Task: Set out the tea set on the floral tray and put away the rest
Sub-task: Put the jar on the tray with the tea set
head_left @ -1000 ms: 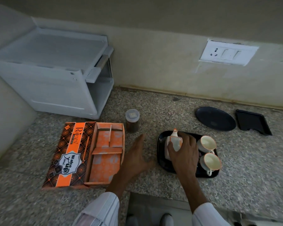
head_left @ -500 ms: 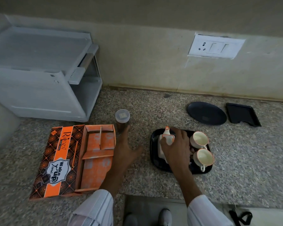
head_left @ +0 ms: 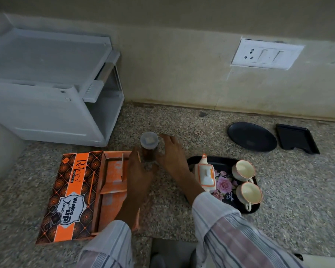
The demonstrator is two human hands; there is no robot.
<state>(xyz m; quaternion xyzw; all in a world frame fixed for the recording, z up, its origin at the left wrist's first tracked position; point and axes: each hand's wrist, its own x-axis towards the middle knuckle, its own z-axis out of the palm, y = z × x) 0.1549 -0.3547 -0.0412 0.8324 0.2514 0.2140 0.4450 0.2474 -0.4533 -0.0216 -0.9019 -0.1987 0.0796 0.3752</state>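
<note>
open hands [head_left: 137, 171] flanking jar [head_left: 149, 147]

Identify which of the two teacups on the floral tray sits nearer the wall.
The upper teacup, beside the teapot's spout end; the other teacup sits at the floral tray's near edge.

Pale striped sleeves [head_left: 226, 229] — loose cuffs, bare hands

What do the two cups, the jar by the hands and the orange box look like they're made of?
The two cups look like glazed ceramic: glossy cream insides, thin orange rims. The jar seems to be clear plastic or glass with a translucent plastic lid; its dark contents show through. The orange box looks like printed cardboard, matte, with folded dividers inside.
</note>
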